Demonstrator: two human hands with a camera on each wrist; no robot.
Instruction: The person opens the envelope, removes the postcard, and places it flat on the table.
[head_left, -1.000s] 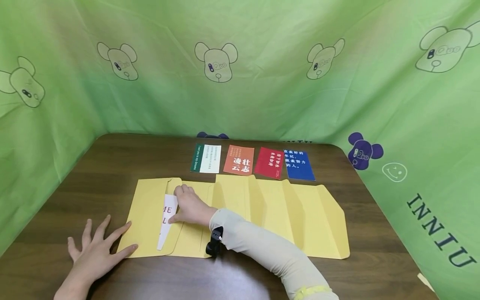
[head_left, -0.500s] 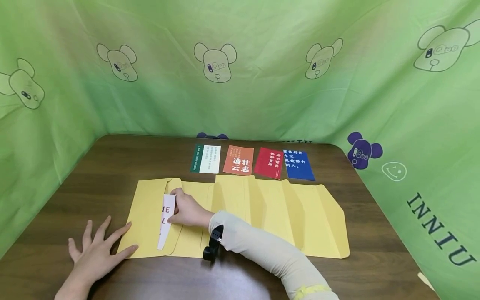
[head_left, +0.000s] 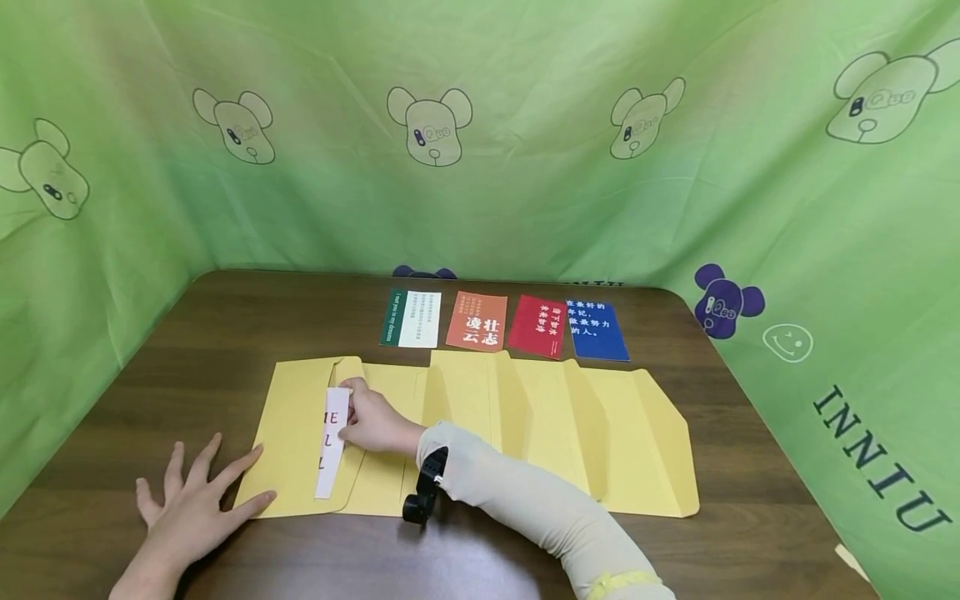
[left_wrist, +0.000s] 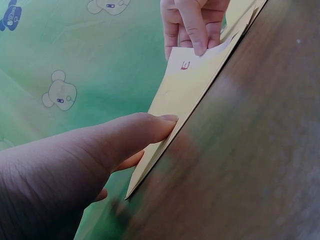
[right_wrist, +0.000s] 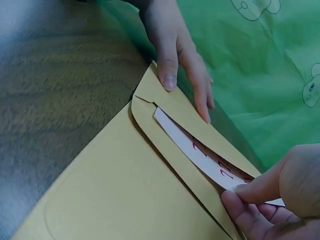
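A white card [head_left: 332,450] with red letters sticks partly out of the mouth of the leftmost yellow envelope [head_left: 288,433]; the rest of it is hidden inside. My right hand [head_left: 378,421] pinches the card's exposed right edge between thumb and fingers, which the right wrist view shows up close around the card [right_wrist: 192,147]. My left hand [head_left: 191,504] has its fingers spread, with thumb and index fingertips resting on the envelope's left edge. In the left wrist view, the left thumb [left_wrist: 150,127] lies on the envelope [left_wrist: 172,97] near its lower edge.
More yellow envelopes [head_left: 547,408] overlap in a row to the right, flaps raised. Behind them lie a green-and-white card [head_left: 417,318], an orange card [head_left: 477,310], a red card [head_left: 536,333] and a blue card [head_left: 606,340]. A green printed curtain [head_left: 525,208] surrounds the dark wooden table [head_left: 750,500].
The card has shifted slightly left, and more of its red lettering shows. My right hand's fingers have closed in on its edge, moving a little left. My left hand has stayed in place.
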